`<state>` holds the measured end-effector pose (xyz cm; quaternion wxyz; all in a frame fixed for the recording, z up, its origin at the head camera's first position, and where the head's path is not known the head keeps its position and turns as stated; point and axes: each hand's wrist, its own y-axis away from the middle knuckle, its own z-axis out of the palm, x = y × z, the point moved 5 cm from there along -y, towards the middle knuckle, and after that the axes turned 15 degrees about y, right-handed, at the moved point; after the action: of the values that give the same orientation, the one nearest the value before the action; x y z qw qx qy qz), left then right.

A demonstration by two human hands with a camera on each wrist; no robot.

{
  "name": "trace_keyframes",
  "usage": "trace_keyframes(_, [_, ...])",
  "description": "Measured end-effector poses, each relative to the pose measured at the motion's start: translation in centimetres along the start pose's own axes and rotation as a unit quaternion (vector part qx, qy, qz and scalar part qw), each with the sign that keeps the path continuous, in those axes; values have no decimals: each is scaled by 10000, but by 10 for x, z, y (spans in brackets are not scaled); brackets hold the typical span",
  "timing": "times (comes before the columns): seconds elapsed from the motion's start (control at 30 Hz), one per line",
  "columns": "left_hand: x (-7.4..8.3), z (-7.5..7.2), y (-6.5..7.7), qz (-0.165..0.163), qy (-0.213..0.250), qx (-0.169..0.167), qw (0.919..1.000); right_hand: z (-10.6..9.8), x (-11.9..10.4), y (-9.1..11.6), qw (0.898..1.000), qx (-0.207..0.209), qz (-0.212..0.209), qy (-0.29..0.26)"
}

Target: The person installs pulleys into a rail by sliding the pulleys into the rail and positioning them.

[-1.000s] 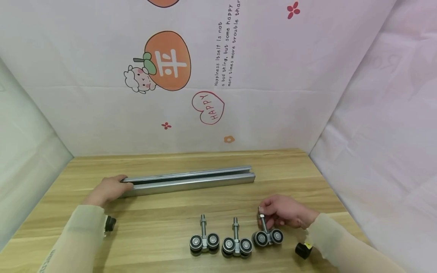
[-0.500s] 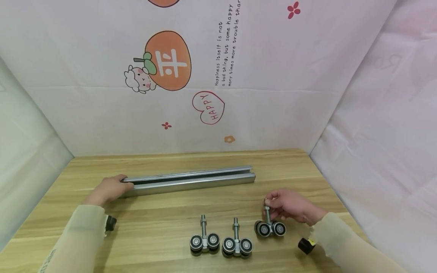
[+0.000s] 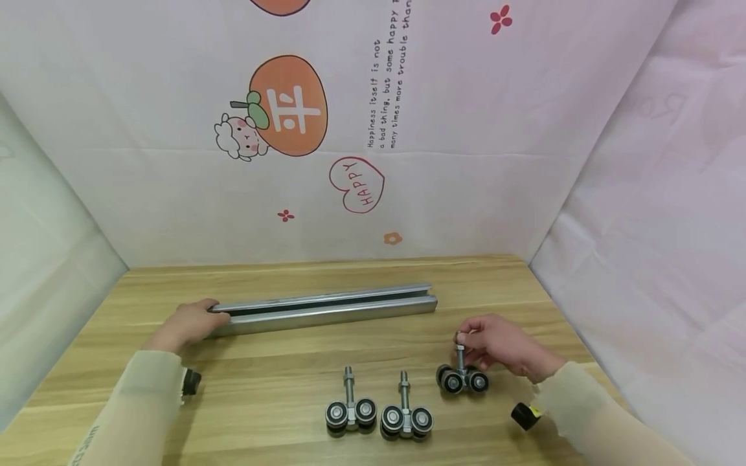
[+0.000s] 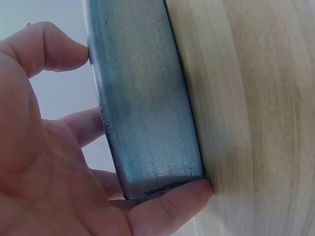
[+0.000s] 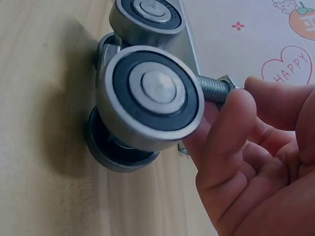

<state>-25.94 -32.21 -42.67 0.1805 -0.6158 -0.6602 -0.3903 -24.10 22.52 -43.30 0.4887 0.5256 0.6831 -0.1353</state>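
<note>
My left hand [image 3: 183,323] holds the left end of a metal channel rail [image 3: 332,316], which lies slightly slanted on the table with its slot facing up. In the left wrist view the thumb is at the rail's edge and a finger [image 4: 172,206] wraps its end. With the right hand [image 3: 504,343] I pinch the threaded bolt [image 5: 215,88] of a four-wheeled roller trolley [image 3: 462,380]. Its wheels hang downward, bolt up, and a shadow falls on the wood beside them. Two matching trolleys, one on the left [image 3: 351,414] and one on the right [image 3: 406,422], stand nearby, bolts upright.
The wood-grain table [image 3: 262,388] ends at a white printed cloth [image 3: 466,194] at the back. Plain white cloth walls close off both sides, the right wall [image 3: 653,246] near my right arm. Black wrist cameras hang under both sleeves.
My right hand has lifted the third trolley away from the other two, moving it back toward the rail and slightly right. The left hand and rail have stayed put.
</note>
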Motion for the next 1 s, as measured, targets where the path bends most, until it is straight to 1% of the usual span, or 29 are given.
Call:
trace_keyframes(0.1, [-2, 1, 0, -10, 8, -24, 10000, -2, -1, 1, 9998, 123, -49, 126])
trace_keyframes(0.3, [-3, 0, -2, 20, 46, 27, 10000, -10, -5, 3, 9971, 574, -169, 475])
trace_keyframes(0.57, [-2, -1, -2, 21, -58, -3, 10000, -13, -9, 9, 9950, 851, -173, 496])
trace_keyframes(0.7, [-1, -2, -2, 59, -148, 14, 9999, -13, -9, 13, 9934, 872, -257, 702])
trace_keyframes(0.83, [-1, -2, -2, 79, -141, 8, 9999, -15, -10, 19, 9913, 745, -461, 986])
trace_keyframes(1.0, [-1, -2, -1, 86, -103, 1, 9999, -16, -9, 27, 9870, 645, -596, 1345])
